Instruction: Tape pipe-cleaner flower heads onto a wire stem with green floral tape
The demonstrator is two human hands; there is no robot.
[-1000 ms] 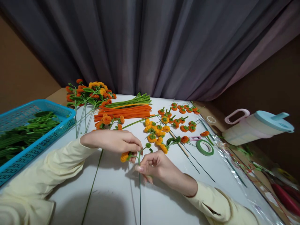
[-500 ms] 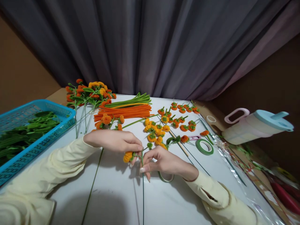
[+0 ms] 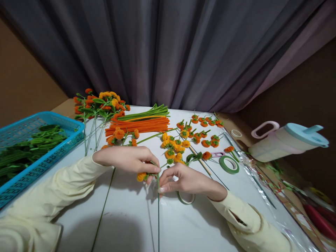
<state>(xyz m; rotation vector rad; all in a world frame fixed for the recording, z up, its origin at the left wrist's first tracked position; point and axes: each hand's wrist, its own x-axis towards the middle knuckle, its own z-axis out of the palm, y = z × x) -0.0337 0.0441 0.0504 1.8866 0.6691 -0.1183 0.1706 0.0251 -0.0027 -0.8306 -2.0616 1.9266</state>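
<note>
My left hand (image 3: pixel 131 160) is closed, its thumb and fingertips pinching the top of a thin green flower stem (image 3: pixel 158 220) that runs straight down toward the front edge. A yellow fuzzy flower (image 3: pixel 142 176) sticks out to the left below these fingers, and a small green bud (image 3: pixel 170 161) shows just above the hands. My right hand (image 3: pixel 181 180) pinches the same stem slightly lower, thumb against fingers. Whether tape lies under its fingertips I cannot make out. Partly behind the right hand lies a roll of green floral tape (image 3: pixel 187 202).
A blue basket (image 3: pixel 65 140) of green leaves stands at left. Finished flowers (image 3: pixel 105 101), orange pipe cleaners (image 3: pixel 139 125), yellow flower heads (image 3: pixel 170 145) and orange ones (image 3: pixel 206 143) lie beyond the hands. Another tape roll (image 3: pixel 229 164) and a tumbler (image 3: pixel 286 143) are at right.
My right hand has moved slightly to the right, its fingers drawn closer together. The stem and yellow flower have shifted a little left and turned slightly.
</note>
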